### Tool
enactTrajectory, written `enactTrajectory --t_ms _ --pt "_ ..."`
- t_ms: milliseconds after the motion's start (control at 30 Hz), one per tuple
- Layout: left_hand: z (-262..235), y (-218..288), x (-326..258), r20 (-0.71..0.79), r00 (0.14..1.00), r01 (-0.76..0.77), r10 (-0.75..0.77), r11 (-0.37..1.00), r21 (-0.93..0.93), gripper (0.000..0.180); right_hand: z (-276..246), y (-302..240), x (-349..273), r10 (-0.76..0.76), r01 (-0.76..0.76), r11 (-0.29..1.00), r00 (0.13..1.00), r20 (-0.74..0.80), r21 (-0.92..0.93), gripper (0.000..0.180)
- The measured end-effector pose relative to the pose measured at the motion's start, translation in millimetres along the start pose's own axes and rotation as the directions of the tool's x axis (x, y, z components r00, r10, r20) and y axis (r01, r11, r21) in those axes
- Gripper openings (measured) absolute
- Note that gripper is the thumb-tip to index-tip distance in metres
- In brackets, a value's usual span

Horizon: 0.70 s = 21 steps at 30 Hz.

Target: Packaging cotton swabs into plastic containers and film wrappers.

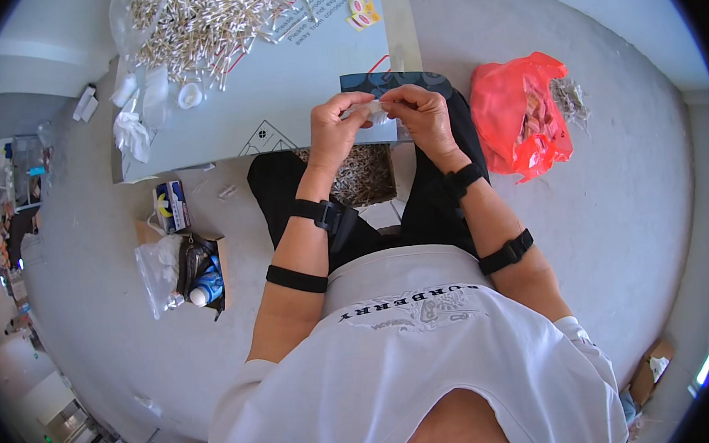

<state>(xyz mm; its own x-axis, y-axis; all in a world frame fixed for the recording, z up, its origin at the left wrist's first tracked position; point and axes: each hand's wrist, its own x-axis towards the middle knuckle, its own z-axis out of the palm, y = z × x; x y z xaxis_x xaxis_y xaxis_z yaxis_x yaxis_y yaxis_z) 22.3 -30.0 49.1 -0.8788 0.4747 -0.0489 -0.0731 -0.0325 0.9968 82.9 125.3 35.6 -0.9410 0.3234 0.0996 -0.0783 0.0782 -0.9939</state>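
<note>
Above the board's near edge, both hands pinch a small clear bag

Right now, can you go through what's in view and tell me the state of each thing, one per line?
Left hand: raised over the lap, pinching the small clear packet.
Right hand: pinching the same packet from the other side.
Small clear packet: held between both hands.
Pile of thin sticks: loose, spread on the board.
Red plastic bag: open, lying on the floor.
Clear bag: crumpled on the floor.
</note>
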Motion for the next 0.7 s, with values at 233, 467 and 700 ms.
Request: enactTrajectory --t_ms 233,467,700 --pt "4 11 7 0.151 0.841 -0.492 0.52 0.617 0.615 0.011 4 -14 2 -0.229 0.238 0.911 0.971 0.066 -0.338 0.007" --pt "-1 11 8 0.181 0.751 -0.577 0.636 0.497 0.649 0.013 7 -14 3 -0.277 0.275 0.888 0.96 0.049 -0.368 0.005" --pt "-20 15 -1 0.175 0.808 -0.498 0.563 0.493 0.714 0.015 8 -13 2 -0.267 0.263 0.919 0.963 0.027 -0.293 0.006"
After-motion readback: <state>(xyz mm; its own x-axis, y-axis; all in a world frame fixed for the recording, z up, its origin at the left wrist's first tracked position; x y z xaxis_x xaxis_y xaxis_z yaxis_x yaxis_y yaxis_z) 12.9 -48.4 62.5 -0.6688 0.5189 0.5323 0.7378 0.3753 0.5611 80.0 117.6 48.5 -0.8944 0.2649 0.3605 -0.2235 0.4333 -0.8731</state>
